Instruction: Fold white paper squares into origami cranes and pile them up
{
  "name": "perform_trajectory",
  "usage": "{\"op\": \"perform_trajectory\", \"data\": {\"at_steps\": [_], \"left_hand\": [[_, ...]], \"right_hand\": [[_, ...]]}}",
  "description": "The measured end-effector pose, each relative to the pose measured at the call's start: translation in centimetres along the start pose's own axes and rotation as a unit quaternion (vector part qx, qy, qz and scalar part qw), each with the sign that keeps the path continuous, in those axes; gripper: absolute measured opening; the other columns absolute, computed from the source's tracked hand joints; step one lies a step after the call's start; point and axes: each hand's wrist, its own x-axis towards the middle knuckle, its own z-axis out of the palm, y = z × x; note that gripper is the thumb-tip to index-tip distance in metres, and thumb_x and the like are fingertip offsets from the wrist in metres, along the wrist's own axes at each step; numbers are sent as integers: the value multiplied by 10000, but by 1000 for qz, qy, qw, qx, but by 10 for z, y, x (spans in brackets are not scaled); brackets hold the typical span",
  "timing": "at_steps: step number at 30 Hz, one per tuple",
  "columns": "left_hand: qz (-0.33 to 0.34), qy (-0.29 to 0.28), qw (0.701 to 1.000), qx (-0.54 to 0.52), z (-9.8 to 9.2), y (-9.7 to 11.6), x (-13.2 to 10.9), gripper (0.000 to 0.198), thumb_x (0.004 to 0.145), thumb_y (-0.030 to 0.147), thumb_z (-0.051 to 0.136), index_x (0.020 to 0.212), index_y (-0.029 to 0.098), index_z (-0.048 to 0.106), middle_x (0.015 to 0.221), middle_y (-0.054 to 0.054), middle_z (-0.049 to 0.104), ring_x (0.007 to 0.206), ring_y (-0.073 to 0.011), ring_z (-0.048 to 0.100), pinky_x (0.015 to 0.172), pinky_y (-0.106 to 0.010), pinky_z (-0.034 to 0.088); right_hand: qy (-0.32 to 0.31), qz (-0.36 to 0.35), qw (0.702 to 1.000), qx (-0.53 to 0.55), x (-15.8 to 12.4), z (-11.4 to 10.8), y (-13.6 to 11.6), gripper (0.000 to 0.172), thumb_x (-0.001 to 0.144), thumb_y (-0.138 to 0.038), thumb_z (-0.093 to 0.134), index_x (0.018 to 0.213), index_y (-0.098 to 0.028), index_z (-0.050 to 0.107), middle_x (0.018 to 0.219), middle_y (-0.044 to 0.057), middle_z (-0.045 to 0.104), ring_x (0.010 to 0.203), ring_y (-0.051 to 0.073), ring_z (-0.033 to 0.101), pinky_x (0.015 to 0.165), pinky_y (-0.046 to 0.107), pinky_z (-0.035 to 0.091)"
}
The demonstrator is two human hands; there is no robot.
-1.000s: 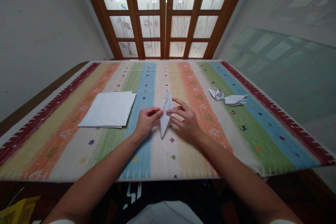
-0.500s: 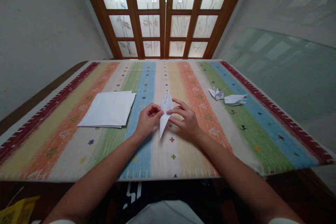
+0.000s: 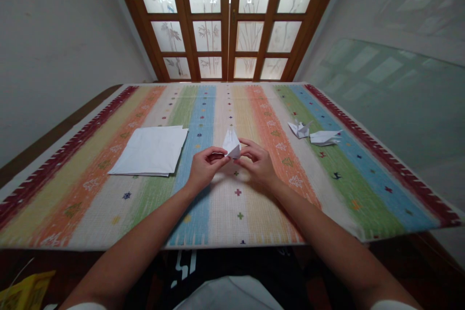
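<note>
A small piece of folded white paper is held between both hands over the middle of the table. My left hand pinches its lower left edge, thumb and fingers closed on it. From the other side my right hand grips the lower right edge, its thumb near the bottom fold. The paper's narrow end points away from me, and its near flap is folded up over the body. My fingertips hide parts of the lower edge.
To the left lies a stack of white paper sheets. Two folded paper figures, a paper crane and another white one, rest at the right. A striped cloth covers the table; wooden glazed doors stand beyond.
The long point that hung toward me has been folded up over the paper's body. My right fingers have drawn in closer, and both thumbs now meet near the lower fold.
</note>
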Motion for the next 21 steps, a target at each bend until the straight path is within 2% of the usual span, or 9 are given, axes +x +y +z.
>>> {"op": "perform_trajectory", "data": {"at_steps": [4,7,9,10,12,14,16,18,21], "left_hand": [[11,11,1000,16,2,1,-1,302,747,398,909,897,161,796,883,-85,809,794,-204,779,770,-313,642],[23,33,998,42,3,3,-2,276,772,409,890,847,163,790,838,-74,793,751,-189,758,741,-303,626],[28,43,997,53,4,4,-3,273,788,411,878,825,162,772,818,-68,779,738,-183,747,730,-299,621],[27,45,997,50,4,5,-3,278,787,410,878,826,163,758,819,-63,773,732,-179,745,725,-295,619],[20,50,998,26,5,5,-3,311,756,396,901,870,171,719,826,-40,757,715,-162,739,706,-276,616],[3,54,999,-7,6,6,-2,405,706,361,932,972,191,679,831,-7,740,698,-143,732,687,-252,608],[-18,50,998,-24,7,6,-1,521,679,330,944,1097,210,656,823,18,728,687,-133,722,673,-239,600],[-34,25,999,-13,6,5,0,541,682,330,937,1140,204,677,821,7,735,696,-138,717,680,-249,598],[-41,-24,999,23,4,2,2,381,717,377,909,1003,172,764,857,-55,774,737,-167,726,720,-291,605]], "right_hand": [[19,16,1000,4,1,2,-2,302,883,-519,812,778,-238,784,1300,126,739,1183,297,718,933,458,628],[22,43,998,36,0,6,-4,318,860,-531,827,789,-227,770,1299,137,722,1138,287,721,881,420,640],[31,71,994,78,0,10,-4,303,811,-503,874,913,-237,773,1262,122,722,1038,250,737,881,397,637],[39,87,990,102,0,12,-3,357,780,-478,902,1018,-251,764,1258,108,717,974,224,739,874,383,637],[48,122,981,142,1,14,-1,577,720,-423,944,1228,-289,706,1251,83,710,875,181,726,851,360,637],[38,150,975,160,2,14,1,678,697,-389,953,1307,-293,673,1182,69,725,861,176,718,851,358,633],[15,168,972,161,2,13,3,613,707,-388,940,1259,-258,709,1062,65,749,893,200,723,875,380,623],[-1,178,972,151,2,12,6,524,718,-406,926,1177,-226,751,992,73,764,908,223,728,874,401,615],[-10,190,972,136,1,9,9,493,709,-428,925,1127,-211,778,971,85,777,880,230,725,826,398,606]]}}
